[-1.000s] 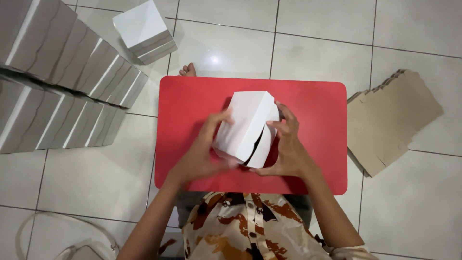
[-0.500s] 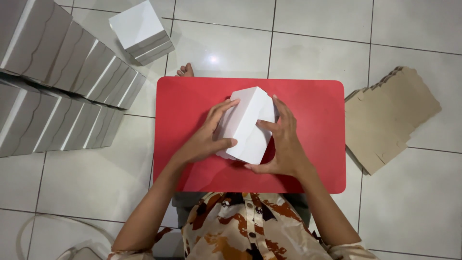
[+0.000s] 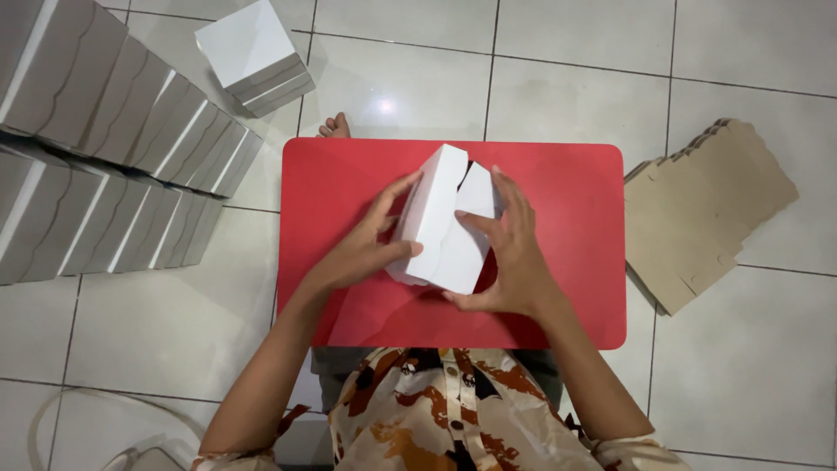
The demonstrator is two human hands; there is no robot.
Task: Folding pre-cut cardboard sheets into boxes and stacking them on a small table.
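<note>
- Head view showed a white cardboard box (image 3: 440,222), partly folded, held just above the middle of a red bench (image 3: 558,174); compared with half a second before, when it lay as one closed-looking block, a side flap (image 3: 478,190) now stood parted from the main body, with a dark curved gap between them.
- Left hand (image 3: 362,253) gripped the box's left face, fingers (image 3: 397,194) curled over the upper edge and thumb pressed near the lower corner.
- Right hand (image 3: 510,253) clasped the right side, fingers spread across the loose flap and thumb under the lower edge; both hands were closed on the box.
- That opened seam suggested, as a judgement, that the folding was still mid-way, the flap not yet tucked home.
- Beyond the bench, a stack of flat brown cardboard blanks (image 3: 706,209) lay on the tiled floor (image 3: 610,61) to the right.
- Rows of finished white boxes (image 3: 113,166) stood packed together at the left, with a single white box (image 3: 255,57) set apart beside them.
- Bare toes (image 3: 336,127) showed at the bench's far edge, and a patterned brown-and-white shirt (image 3: 453,414) filled the lower frame.
</note>
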